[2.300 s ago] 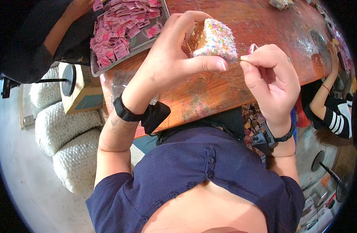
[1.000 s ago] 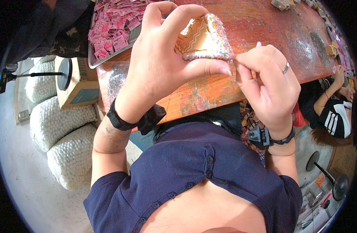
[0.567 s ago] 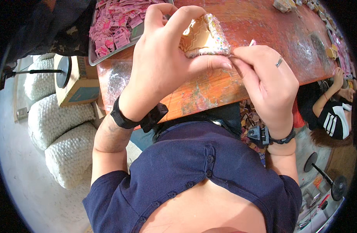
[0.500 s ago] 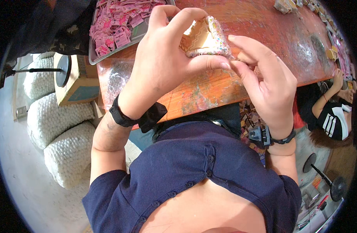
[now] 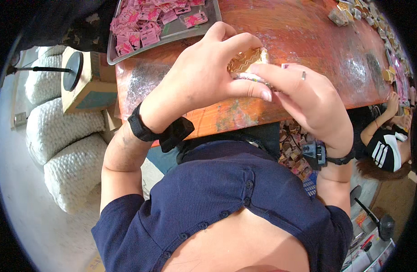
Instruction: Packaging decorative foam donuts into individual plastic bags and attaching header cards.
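Above the wooden table, my left hand (image 5: 208,72) holds a small gold piece (image 5: 245,62) with wavy ridges and a white edging speckled with colours. My left fingers curl over its far side, and the thumb lies along its near edge. My right hand (image 5: 315,99) is closed at the piece's right corner. Its index finger reaches across onto the gold face, and the other fingertips are hidden beneath. What kind of item the piece is, I cannot make out.
A metal tray (image 5: 183,35) of pink cards stands at the back left of the table (image 5: 290,38). Small gold-brown pieces (image 5: 385,45) lie along the far right edge. White sacks (image 5: 65,129) and a cardboard box (image 5: 88,86) stand left. Another person (image 5: 385,145) sits at right.
Both hands and the gold piece have shifted slightly nearer to me and right. My right index finger has moved from beside the corner onto the piece, covering more of it.
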`<state>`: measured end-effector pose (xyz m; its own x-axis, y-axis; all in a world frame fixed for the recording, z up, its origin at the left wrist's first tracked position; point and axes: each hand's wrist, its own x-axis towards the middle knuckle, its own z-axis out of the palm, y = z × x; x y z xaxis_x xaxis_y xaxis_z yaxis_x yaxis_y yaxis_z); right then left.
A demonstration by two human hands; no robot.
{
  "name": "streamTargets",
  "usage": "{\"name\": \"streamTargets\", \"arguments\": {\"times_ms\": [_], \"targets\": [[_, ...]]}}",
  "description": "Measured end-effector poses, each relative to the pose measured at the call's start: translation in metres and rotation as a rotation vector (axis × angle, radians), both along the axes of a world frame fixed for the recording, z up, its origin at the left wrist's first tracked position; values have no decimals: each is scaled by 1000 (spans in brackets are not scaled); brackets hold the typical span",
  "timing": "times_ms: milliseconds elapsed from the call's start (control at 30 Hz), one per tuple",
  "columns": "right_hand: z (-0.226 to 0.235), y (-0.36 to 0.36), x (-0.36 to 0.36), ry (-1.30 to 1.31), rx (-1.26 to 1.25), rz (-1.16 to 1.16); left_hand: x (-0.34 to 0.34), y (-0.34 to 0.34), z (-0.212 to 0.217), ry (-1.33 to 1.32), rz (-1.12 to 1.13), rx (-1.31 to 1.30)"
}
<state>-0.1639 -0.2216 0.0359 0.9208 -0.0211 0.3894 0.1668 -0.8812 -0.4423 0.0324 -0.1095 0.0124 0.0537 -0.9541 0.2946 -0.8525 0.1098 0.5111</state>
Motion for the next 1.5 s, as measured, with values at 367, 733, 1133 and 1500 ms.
{"name": "streamTargets", "arguments": {"times_ms": [367,733,1133,1500], "targets": [[-2,-5,7,167,324,-24,0,11,7,29,-6,119],[-25,-10,-15,-77,39,-204,-17,-12,-15,697,-222,54],[-79,18,-288,815,114,-1044,95,102,-33,-487,137,355],[-34,-63,14,43,-79,-431,68,135,-73,-398,420,175]]}}
